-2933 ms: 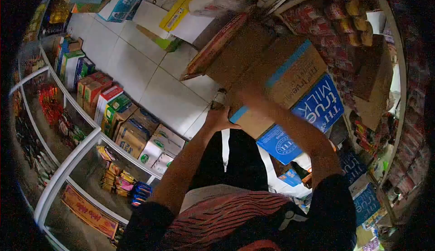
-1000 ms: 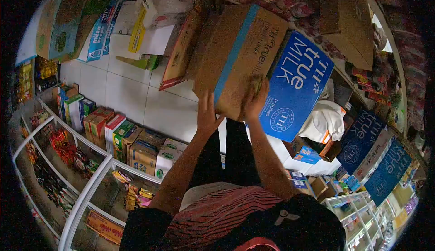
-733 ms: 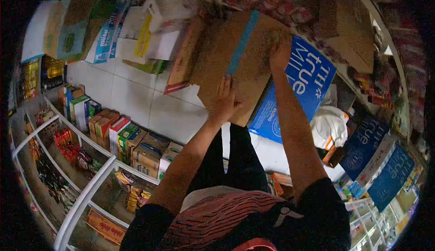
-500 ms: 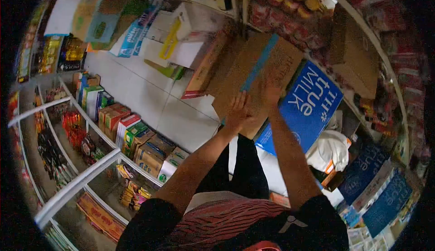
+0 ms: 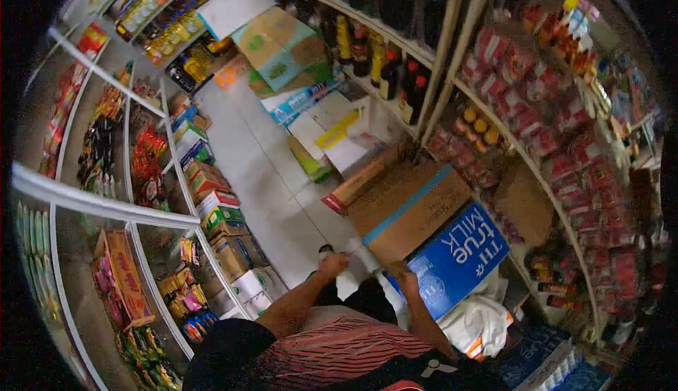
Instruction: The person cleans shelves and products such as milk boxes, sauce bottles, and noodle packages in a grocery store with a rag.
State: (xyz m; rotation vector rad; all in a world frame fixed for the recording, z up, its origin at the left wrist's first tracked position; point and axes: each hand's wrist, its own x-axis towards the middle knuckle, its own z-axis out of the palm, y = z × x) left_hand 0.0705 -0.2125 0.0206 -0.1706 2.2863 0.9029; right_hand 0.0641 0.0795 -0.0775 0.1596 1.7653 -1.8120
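A display case [image 5: 159, 217] of bright packets runs down the left, with 1 row of boxes [image 5: 229, 253] lined up on the floor beside it. Next, the person's left hand [image 5: 332, 265] hangs near the body, its fingers blurred; whether it grips anything cannot be told. At center sits the brown carton [image 5: 424, 214], its blue-banded top uncovered: both hands lay on it 0.5 seconds earlier and have since drawn back, leaving the work, for now, without a hand pressing on it. The right hand [image 5: 402, 277] hovers over or touches the near corner of the blue TH true MILK panel [image 5: 455, 264], grip unclear. A white bag [image 5: 477, 326] lies beyond, to the right.
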